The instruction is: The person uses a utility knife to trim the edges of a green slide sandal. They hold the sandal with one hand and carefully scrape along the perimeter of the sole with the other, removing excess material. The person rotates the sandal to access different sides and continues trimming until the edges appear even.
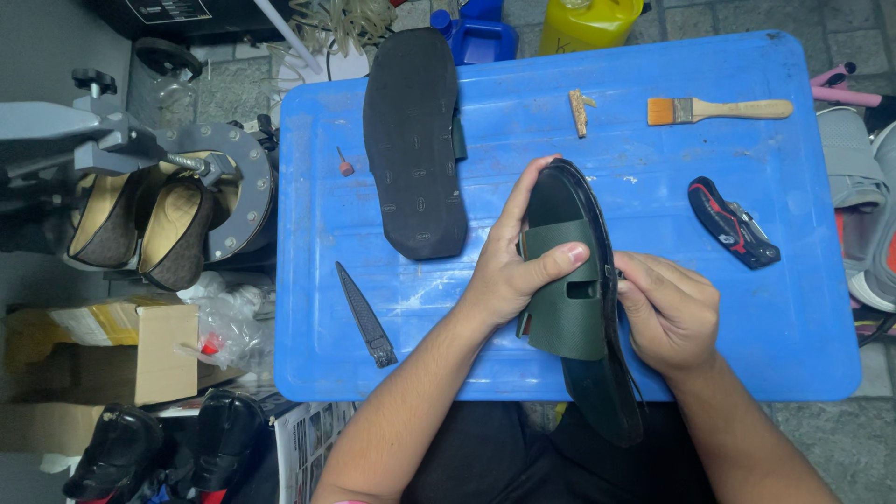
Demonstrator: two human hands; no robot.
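Two hands: left hand (509,271) and right hand (667,313) both clamped on sandal (569,299) (green strap).
Table (803,317): second sole (413,140), brush (719,110), knife (733,222).

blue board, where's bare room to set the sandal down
The blue board is bare at its lower right, below the folding knife, and at its lower left corner beside the rasp. A strip between brush and knife is free. The middle is crowded: left hand and right hand hold the sandal beside the sole.
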